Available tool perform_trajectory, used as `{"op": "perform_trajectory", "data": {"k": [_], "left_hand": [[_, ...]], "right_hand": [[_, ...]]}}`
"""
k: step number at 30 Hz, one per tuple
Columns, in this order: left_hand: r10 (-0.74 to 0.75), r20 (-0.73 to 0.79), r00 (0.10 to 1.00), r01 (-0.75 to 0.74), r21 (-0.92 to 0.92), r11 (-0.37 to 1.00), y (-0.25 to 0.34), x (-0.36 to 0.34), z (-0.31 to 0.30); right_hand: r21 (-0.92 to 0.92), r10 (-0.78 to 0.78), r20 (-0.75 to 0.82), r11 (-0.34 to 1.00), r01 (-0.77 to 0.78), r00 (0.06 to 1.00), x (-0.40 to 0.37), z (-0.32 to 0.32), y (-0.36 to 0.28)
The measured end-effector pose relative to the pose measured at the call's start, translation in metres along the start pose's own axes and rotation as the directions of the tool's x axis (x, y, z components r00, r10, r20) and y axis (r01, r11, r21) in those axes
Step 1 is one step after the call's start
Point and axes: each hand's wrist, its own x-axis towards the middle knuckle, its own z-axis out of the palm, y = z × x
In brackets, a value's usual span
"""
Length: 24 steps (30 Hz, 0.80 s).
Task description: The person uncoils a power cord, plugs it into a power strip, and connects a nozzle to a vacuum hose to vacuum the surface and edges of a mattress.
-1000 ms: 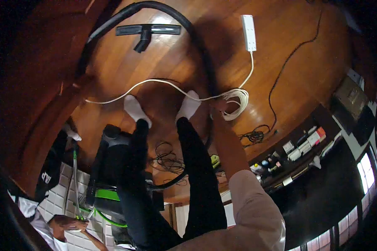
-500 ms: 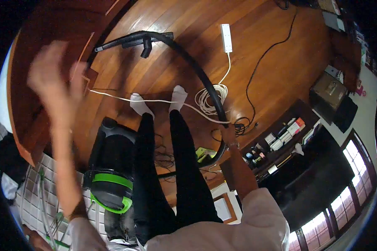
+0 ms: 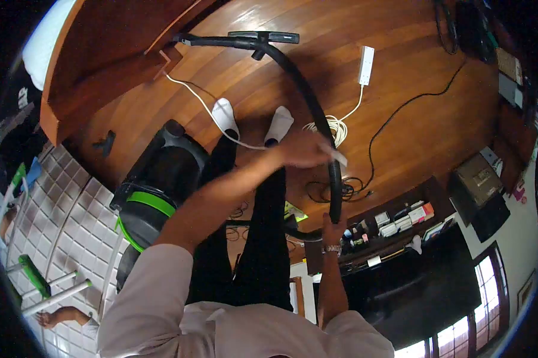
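Observation:
My right hand point(image 3: 333, 225) is closed around the black vacuum cleaner hose point(image 3: 309, 98), which curves up and left to its bent handle tube. My left hand point(image 3: 306, 149) reaches across in front of my legs to the hose, its fingers pinched. A short white piece point(image 3: 339, 157) sticks out at its fingertips, over the hose. The white cord point(image 3: 196, 95) runs from the lower left furniture edge to my left wrist, which hides its further run. The black and green vacuum cleaner point(image 3: 161, 179) stands left of my legs.
A floor nozzle point(image 3: 281, 37) lies by the handle tube. A white power strip point(image 3: 366, 65) with coiled cord and a black cable point(image 3: 373, 140) lie on the wooden floor. Another person's hand point(image 3: 49, 319) is at lower left, near a green-and-white frame point(image 3: 36, 277). Shelves point(image 3: 424, 194) stand right.
My left hand has swung from the far left across to the hose. My right hand appears lower in the view, still on the hose. The camera view has shifted.

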Motion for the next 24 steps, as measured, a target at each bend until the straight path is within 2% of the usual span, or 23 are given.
{"op": "perform_trajectory", "data": {"k": [1, 2, 3, 4, 6, 7, 8, 9, 11, 12, 14, 15, 17, 18, 19, 21, 22, 23, 24], "left_hand": [[0.005, -0.043, 0.999, -0.008, -0.083, 0.997, -0.011, 0.009, -0.026], [0.04, -0.305, 0.951, -0.07, -0.088, 0.994, -0.019, 0.015, -0.046], [-0.108, -0.444, 0.889, 0.085, -0.071, 0.994, -0.016, 0.017, -0.073], [-0.239, -0.574, 0.783, 0.238, -0.078, 0.968, -0.016, 0.018, -0.1], [-0.194, -0.619, 0.761, 0.275, 0.037, 0.961, -0.052, 0.034, -0.155], [-0.341, -0.553, 0.76, 0.351, -0.092, 0.932, -0.068, 0.038, -0.178], [-0.344, -0.555, 0.758, 0.355, -0.092, 0.93, -0.08, 0.039, -0.195], [-0.346, -0.607, 0.715, 0.402, -0.048, 0.914, -0.092, 0.041, -0.209], [-0.327, -0.703, 0.632, 0.494, 0.04, 0.869, -0.111, 0.042, -0.231], [-0.312, -0.725, 0.614, 0.516, 0.07, 0.853, -0.12, 0.039, -0.239], [-0.273, -0.785, 0.556, 0.577, 0.128, 0.806, -0.115, 0.03, -0.245], [-0.273, -0.781, 0.562, 0.576, 0.133, 0.807, -0.124, 0.026, -0.247], [-0.307, -0.838, 0.45, 0.773, 0.194, 0.605, -0.153, 0.02, -0.251], [-0.183, -0.873, 0.452, 0.849, 0.359, 0.387, -0.154, 0.018, -0.24], [-0.049, -0.87, 0.49, 0.866, 0.481, 0.137, -0.146, 0.016, -0.221], [-0.404, -0.872, 0.277, 0.956, 0.205, 0.212, -0.11, 0.021, -0.179], [-0.488, -0.801, 0.347, 0.921, 0.194, 0.336, -0.105, 0.023, -0.155], [-0.614, -0.716, 0.333, 0.891, 0.026, 0.453, -0.107, 0.031, -0.125], [-0.725, -0.614, 0.311, 0.846, -0.17, 0.506, -0.107, 0.04, -0.094]], "right_hand": [[0.059, -0.056, -0.012, 0.997, 0.057, 0.998, 0.003, -0.003, 0.03], [0.117, -0.114, -0.031, 0.986, 0.117, 0.993, 0.003, -0.005, 0.055], [0.12, -0.117, -0.026, 0.986, 0.119, 0.993, 0.001, -0.006, 0.073], [0.116, -0.088, -0.058, 0.989, 0.094, 0.994, -0.002, -0.008, 0.088], [0.109, -0.059, -0.086, 0.992, 0.068, 0.995, -0.012, -0.02, 0.097], [0.08, -0.076, -0.044, 0.994, 0.079, 0.996, -0.018, -0.029, 0.091], [0.052, -0.09, -0.001, 0.995, 0.09, 0.996, -0.024, -0.035, 0.09], [0.052, -0.088, 0.004, 0.995, 0.088, 0.996, -0.032, -0.041, 0.093], [0.131, 0.065, -0.072, 0.99, -0.055, 0.995, -0.045, -0.046, 0.102], [0.135, 0.072, -0.074, 0.989, -0.061, 0.995, -0.051, -0.05, 0.098], [0.276, 0.147, -0.043, 0.952, -0.129, 0.988, -0.069, -0.062, 0.059], [0.28, 0.153, -0.047, 0.951, -0.134, 0.987, -0.077, -0.066, 0.061], [0.397, 0.209, -0.159, 0.909, -0.132, 0.965, -0.099, -0.075, 0.068], [0.369, 0.127, -0.155, 0.927, -0.062, 0.98, -0.105, -0.081, 0.062], [0.386, 0.153, -0.184, 0.92, -0.072, 0.971, -0.112, -0.087, 0.054], [0.385, 0.068, -0.082, 0.922, -0.031, 0.994, -0.136, -0.094, 0.029], [0.285, -0.015, -0.135, 0.957, 0.054, 0.991, -0.14, -0.093, 0.005], [0.17, 0.079, -0.123, 0.984, -0.057, 0.989, -0.154, -0.092, 0.005], [0.175, 0.044, -0.113, 0.984, -0.024, 0.993, -0.164, -0.09, -0.003]]}}
